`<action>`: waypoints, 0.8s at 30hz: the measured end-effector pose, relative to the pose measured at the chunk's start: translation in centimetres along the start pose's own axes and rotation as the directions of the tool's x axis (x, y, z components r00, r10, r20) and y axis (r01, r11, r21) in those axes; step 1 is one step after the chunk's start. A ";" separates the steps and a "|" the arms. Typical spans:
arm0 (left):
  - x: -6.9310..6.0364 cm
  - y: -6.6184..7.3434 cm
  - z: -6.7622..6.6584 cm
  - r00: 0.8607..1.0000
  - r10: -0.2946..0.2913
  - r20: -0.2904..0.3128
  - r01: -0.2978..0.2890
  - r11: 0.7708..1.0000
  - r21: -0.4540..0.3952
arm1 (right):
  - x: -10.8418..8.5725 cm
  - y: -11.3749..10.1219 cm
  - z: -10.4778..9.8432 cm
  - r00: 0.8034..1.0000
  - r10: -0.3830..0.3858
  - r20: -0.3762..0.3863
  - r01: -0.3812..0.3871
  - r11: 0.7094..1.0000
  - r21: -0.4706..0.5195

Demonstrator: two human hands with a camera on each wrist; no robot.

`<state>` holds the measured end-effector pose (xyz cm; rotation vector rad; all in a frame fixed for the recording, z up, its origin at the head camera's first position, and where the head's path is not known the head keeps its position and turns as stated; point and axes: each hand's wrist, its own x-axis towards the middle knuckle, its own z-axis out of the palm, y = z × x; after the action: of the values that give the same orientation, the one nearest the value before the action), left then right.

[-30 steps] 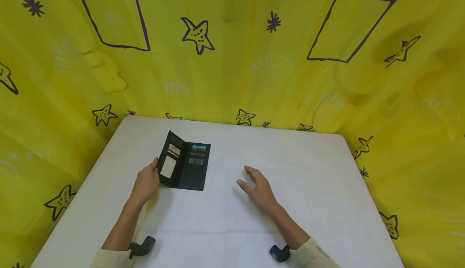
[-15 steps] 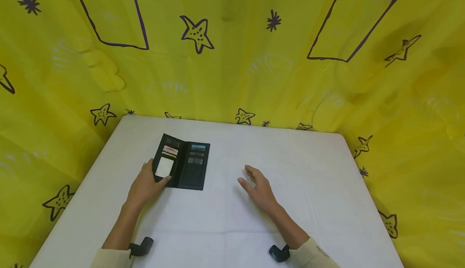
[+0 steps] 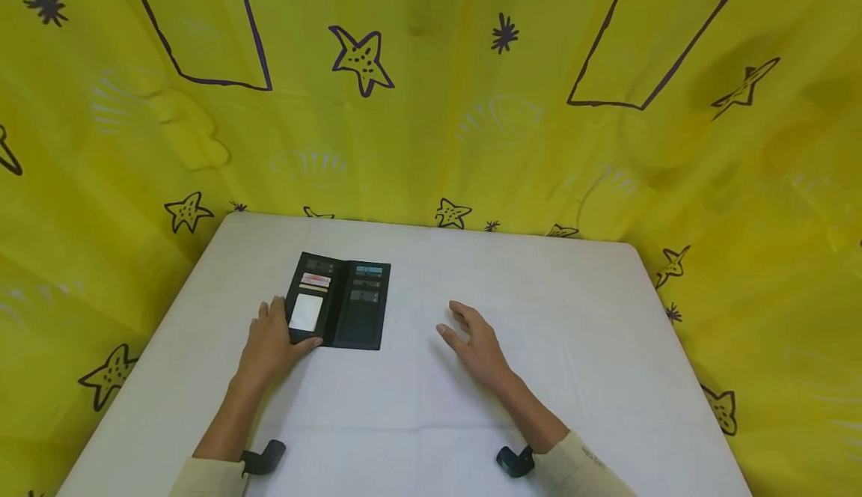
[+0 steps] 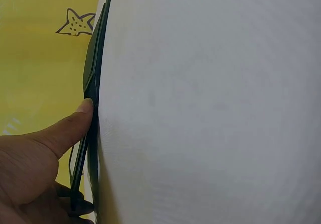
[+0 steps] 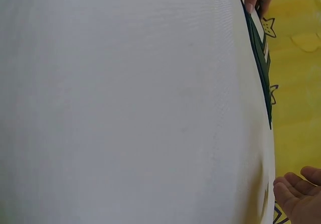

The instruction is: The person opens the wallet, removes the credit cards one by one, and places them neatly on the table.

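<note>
A dark long wallet [image 3: 360, 321] lies spread open on the white table, left of the middle. Its left half holds a white card [image 3: 306, 312] and several other cards in slots; more cards show in its right half. My left hand [image 3: 269, 347] touches the left half, fingers along the outer edge and thumb spread away at the lower edge. In the left wrist view the thumb [image 4: 75, 126] rests against the wallet [image 4: 95, 78], seen edge-on. My right hand [image 3: 480, 351] hovers to the right of the wallet with relaxed fingers, holding nothing.
The white tabletop [image 3: 539, 295] spreads around both hands. A yellow curtain [image 3: 431, 130] with starfish drawings surrounds its back and sides. Dark devices are worn at both wrists, by the sleeves.
The wallet's raised left half has come down to lie flatter. My left hand has gone from gripping its outer edge to spreading fingers and thumb along it. The right hand stays nearly still.
</note>
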<state>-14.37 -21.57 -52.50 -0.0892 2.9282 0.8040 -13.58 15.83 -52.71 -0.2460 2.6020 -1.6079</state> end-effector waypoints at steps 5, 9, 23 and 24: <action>0.0 0.3 0.1 1.000 0.017 0.022 -0.018 0.999 0.039 | 0.7 -0.5 0.4 1.000 -0.029 -0.008 0.028 0.999 -0.020; 0.0 0.4 0.4 0.999 0.034 0.031 -0.036 0.997 0.069 | 1.2 -1.0 0.6 0.999 -0.034 -0.006 0.034 0.998 -0.046; 0.2 1.6 1.7 0.997 0.067 0.040 -0.069 0.996 0.061 | 3.8 -3.0 1.4 0.998 -0.058 -0.020 0.057 0.996 -0.066; 0.2 1.6 1.7 0.997 0.069 0.036 -0.071 0.996 0.062 | 3.9 -3.1 1.5 0.998 -0.059 -0.020 0.058 0.996 -0.066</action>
<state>-14.59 -19.29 -53.19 0.0316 2.9367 0.7145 -16.93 12.45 -50.57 -0.3136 2.6916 -1.5527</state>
